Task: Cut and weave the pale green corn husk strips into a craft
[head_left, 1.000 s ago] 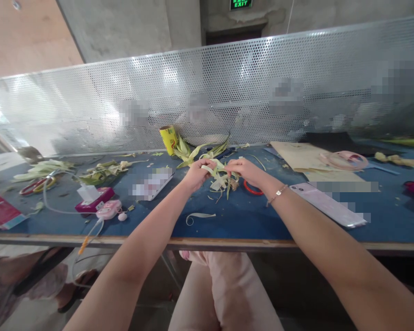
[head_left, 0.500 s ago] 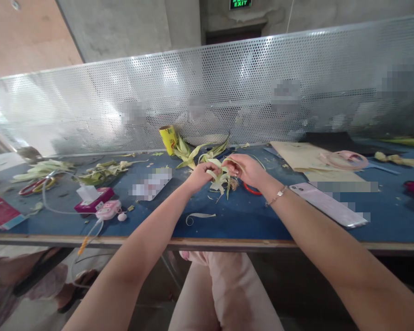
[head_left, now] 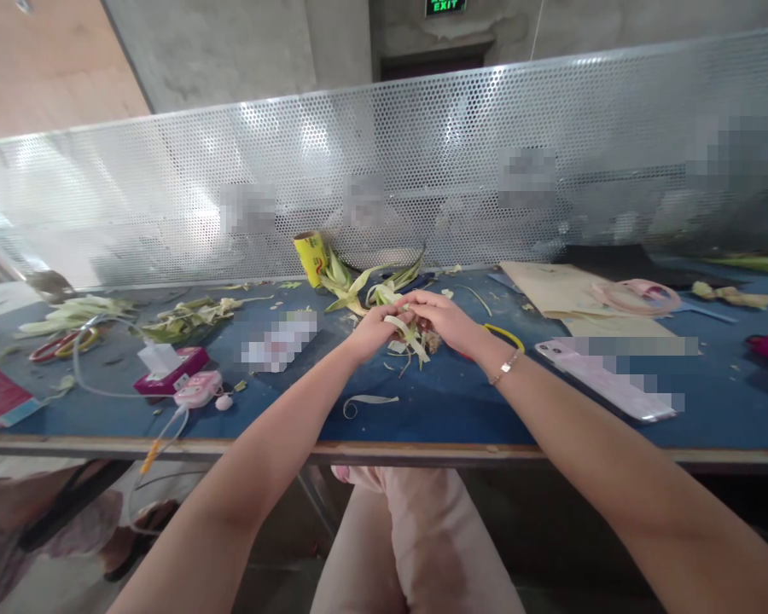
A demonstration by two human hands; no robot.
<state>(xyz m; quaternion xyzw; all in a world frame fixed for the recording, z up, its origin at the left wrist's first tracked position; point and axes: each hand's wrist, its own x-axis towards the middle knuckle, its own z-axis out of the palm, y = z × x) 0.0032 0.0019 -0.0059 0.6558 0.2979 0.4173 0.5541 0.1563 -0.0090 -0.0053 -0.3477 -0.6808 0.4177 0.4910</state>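
Over the middle of the blue tabletop, my left hand (head_left: pixel 377 331) pinches a pale corn husk strip (head_left: pixel 410 334), which curls down below the fingers. My right hand (head_left: pixel 440 317) meets it from the right, its fingers bent over the left fingertips on the husk; the exact grip is partly hidden. Husk scraps (head_left: pixel 430 343) lie under both hands. Just behind them are green corn husks (head_left: pixel 342 286) beside a yellow tube (head_left: pixel 310 258). Partly covered by my right wrist are scissors with a yellow and red handle (head_left: pixel 507 335).
A phone (head_left: pixel 602 379) lies right, another (head_left: pixel 285 341) left. Further left are a tissue box (head_left: pixel 172 373), a pink cable-connected device (head_left: pixel 198 389), red-and-yellow scissors (head_left: pixel 77 343) and husk piles (head_left: pixel 189 324). Brown paper (head_left: pixel 550 294) and a pink tape roll (head_left: pixel 637 297) lie back right. A perforated metal screen (head_left: pixel 410 170) stands behind.
My right hand has moved slightly left and closed in against my left hand, its fingers now over the strip. More of the yellow scissor handle shows beside my right wrist.
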